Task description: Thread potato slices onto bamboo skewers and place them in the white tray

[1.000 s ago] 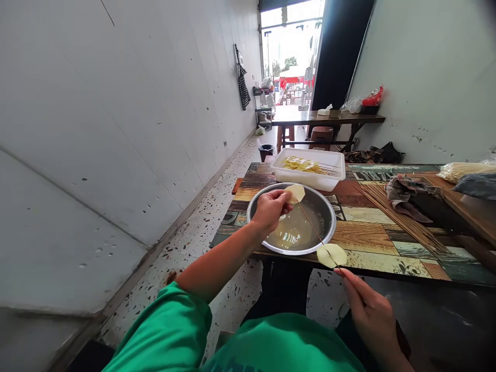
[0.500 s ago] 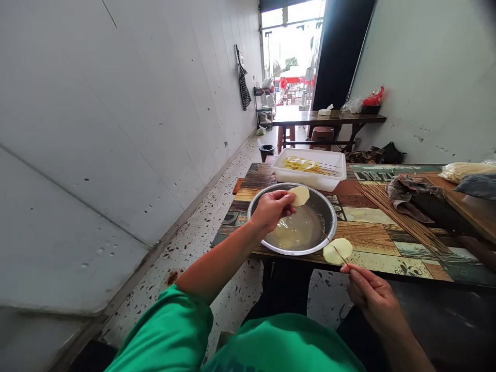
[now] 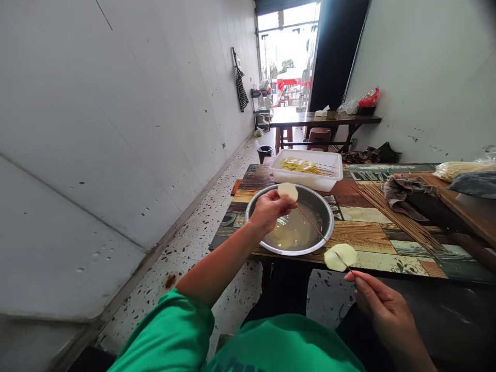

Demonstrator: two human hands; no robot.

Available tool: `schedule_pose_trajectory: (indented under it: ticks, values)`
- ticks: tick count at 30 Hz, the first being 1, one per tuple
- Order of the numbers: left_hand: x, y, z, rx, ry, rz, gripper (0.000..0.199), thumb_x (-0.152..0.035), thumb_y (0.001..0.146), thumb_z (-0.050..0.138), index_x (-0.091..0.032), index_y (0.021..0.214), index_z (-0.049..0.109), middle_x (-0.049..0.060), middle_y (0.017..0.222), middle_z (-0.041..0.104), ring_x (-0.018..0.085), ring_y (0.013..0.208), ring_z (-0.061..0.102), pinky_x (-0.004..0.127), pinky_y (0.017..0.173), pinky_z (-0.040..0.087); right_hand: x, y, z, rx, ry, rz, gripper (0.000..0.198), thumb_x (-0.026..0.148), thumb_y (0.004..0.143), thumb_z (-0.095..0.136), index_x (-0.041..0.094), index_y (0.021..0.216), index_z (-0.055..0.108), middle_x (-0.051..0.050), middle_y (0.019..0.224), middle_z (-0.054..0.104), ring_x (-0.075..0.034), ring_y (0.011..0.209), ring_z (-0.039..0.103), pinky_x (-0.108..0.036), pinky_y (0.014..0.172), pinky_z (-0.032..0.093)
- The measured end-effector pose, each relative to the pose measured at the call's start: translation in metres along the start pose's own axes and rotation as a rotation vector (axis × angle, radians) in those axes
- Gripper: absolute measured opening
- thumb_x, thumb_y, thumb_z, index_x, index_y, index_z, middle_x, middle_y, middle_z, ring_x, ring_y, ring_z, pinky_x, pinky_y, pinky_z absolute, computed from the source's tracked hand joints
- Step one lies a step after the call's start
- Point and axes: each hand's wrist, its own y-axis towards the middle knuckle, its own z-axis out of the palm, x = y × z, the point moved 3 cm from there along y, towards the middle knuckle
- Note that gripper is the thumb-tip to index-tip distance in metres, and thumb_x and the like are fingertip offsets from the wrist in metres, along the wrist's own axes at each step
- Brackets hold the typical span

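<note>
My left hand, its fingers pinched, holds a thin pale potato slice above a metal basin. Cloudy water and pale pieces, blurred under the surface, are in the basin. In my right hand is the end of a thin wooden skewer. A second potato slice is threaded on the skewer close to my right fingers, just off the table's front edge. The skewer's far end reaches up to my left fingers; whether it enters the slice there is hidden.
Behind the basin stands a white plastic tub of skewered slices. Loose skewers lie on the patterned table to the right, beside a crumpled cloth and a wooden board. A white wall runs along the left.
The slice in my left hand has shifted slightly left and up and turned its face more toward me. My right hand, with the skewer and its slice, has moved slightly right and down.
</note>
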Motion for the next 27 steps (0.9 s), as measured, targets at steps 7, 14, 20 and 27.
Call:
schedule_pose_trajectory:
  ticks: [7,14,20,27]
  values:
    - [-0.001,0.001,-0.003,-0.082,0.066,0.093,0.025,-0.026,0.061,0.082,-0.012,0.075,0.067,0.000,0.069,0.063,0.006,0.057,0.053,0.020,0.055,0.042,0.010,-0.003,0.005,-0.027,-0.100,-0.005,0.040,0.053,0.082,0.064,0.017,0.096,0.071,0.004,0.055,0.038,-0.009,0.048,0.030,-0.024,0.045,0.021]
    - [-0.001,-0.003,0.000,-0.043,0.040,0.068,0.021,-0.022,0.064,0.079,-0.010,0.073,0.064,0.002,0.063,0.063,0.009,0.057,0.059,0.022,0.059,0.047,0.015,-0.005,0.008,-0.055,-0.162,-0.018,0.042,0.055,0.081,0.063,0.016,0.095,0.072,0.003,0.055,0.042,-0.009,0.047,0.031,-0.024,0.044,0.023]
    - [-0.001,-0.009,0.004,-0.051,0.024,0.076,0.024,-0.013,0.065,0.077,-0.011,0.080,0.058,0.005,0.073,0.068,0.015,0.064,0.066,0.030,0.067,0.054,0.014,-0.007,0.009,-0.056,-0.155,0.002,0.040,0.054,0.082,0.062,0.018,0.096,0.071,0.004,0.053,0.040,-0.010,0.047,0.030,-0.024,0.044,0.023]
    - [0.004,-0.003,-0.003,-0.075,0.091,0.157,0.020,-0.023,0.064,0.078,-0.011,0.070,0.064,0.000,0.064,0.061,0.006,0.055,0.054,0.021,0.057,0.045,0.013,-0.008,0.010,-0.060,-0.147,0.015,0.044,0.057,0.082,0.060,0.017,0.096,0.070,0.005,0.052,0.031,-0.010,0.047,0.026,-0.025,0.045,0.019]
